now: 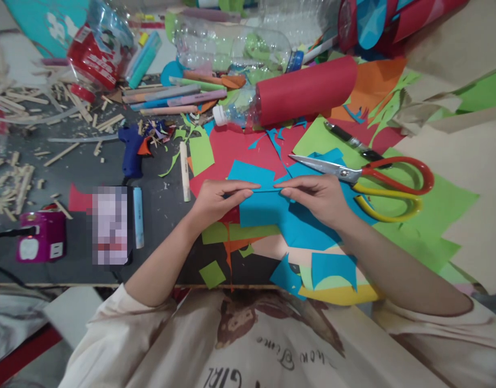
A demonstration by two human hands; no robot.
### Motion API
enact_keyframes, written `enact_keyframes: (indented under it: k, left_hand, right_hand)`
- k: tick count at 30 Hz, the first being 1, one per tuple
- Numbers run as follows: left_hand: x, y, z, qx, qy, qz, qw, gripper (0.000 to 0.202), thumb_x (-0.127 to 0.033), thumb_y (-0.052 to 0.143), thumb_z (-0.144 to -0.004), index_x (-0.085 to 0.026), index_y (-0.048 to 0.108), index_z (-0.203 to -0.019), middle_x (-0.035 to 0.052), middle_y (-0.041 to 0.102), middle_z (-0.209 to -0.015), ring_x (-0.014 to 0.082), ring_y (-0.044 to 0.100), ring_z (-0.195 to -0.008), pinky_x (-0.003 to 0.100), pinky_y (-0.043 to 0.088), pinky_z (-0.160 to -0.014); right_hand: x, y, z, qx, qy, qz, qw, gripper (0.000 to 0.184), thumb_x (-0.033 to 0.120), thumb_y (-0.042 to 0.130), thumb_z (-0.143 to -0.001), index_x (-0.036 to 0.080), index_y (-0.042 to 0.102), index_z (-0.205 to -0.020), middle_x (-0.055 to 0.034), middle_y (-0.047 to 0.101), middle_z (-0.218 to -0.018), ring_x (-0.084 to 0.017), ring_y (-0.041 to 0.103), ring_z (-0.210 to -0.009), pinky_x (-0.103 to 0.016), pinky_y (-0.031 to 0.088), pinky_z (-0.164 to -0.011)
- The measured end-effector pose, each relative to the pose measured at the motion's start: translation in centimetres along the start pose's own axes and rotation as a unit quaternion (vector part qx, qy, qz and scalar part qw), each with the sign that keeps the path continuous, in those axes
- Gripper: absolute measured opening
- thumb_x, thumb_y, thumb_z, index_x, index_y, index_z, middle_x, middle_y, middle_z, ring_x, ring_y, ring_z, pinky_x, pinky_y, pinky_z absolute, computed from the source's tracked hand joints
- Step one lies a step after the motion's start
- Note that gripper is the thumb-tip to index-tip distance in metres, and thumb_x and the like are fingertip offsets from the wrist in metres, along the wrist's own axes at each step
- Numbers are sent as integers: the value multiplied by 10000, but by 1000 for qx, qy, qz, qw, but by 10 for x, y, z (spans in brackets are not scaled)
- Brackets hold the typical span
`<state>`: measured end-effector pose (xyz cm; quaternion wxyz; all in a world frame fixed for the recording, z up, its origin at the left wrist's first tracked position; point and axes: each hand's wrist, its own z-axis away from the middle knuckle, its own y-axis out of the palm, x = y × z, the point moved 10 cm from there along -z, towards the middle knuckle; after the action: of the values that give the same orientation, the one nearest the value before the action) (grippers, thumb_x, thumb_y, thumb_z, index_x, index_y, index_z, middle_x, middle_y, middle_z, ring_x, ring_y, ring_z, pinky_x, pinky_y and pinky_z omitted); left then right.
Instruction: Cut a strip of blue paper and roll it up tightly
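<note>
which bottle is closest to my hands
The white-capped bottle in the red paper sleeve; the clear blue-capped bottle lies farther back, and the red-labelled, red-capped bottle is off to the upper left.

The thin, folded paper strip (267, 189) is uniformly bright blue. The long metal scissors (344, 173) have silver blades and looped handles, one red, one yellow. The pistol-shaped plastic glue gun (131, 156) is dark blue. The short-sleeved fabric shirt (163, 345) is cream, printed in brown with dark lettering.
</note>
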<state>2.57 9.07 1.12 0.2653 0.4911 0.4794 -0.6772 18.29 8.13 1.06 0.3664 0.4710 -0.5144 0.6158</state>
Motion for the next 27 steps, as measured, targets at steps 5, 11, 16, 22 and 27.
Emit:
enact_keyframes:
  k: [5,11,16,22,27]
  left_hand:
    - [-3,8,2,11,11,-12,1000,328,-483,639,-758,-223,746,-928,43,752,-913,140,675,-666,196,487,-534]
    - [-8,10,3,-12,26,-22,999,277,-443,625,-788,-204,750,-851,46,755,-873,130,678,-663,177,487,-538]
    - [-8,14,4,-6,41,-31,999,250,-418,611,-806,-216,746,-867,31,756,-872,55,543,-396,171,442,-431]
    - [-12,14,4,-19,57,-46,997,275,-449,600,-806,-221,750,-842,34,757,-855,117,667,-602,184,493,-535]
    - [-10,15,4,-12,45,-43,998,306,-476,583,-809,-219,749,-829,31,758,-837,132,686,-655,189,499,-558]
  right_hand:
    - [8,4,5,-12,-17,21,1000,134,264,638,-757,239,767,-779,9,723,-645,-89,474,-447,-232,389,-435]
    - [15,8,9,-18,-48,28,998,119,259,651,-758,249,753,-819,-2,756,-788,-138,647,-618,-253,495,-553]
    - [15,11,11,-23,-72,44,996,85,265,652,-769,250,732,-794,-7,756,-812,-169,688,-722,-284,531,-651]
    - [16,11,10,-24,-74,47,996,90,260,635,-782,242,722,-766,-8,755,-792,-161,679,-678,-279,525,-630]
    - [16,10,10,-22,-66,62,996,100,277,640,-773,258,727,-728,-1,747,-752,-157,655,-628,-276,505,-590]
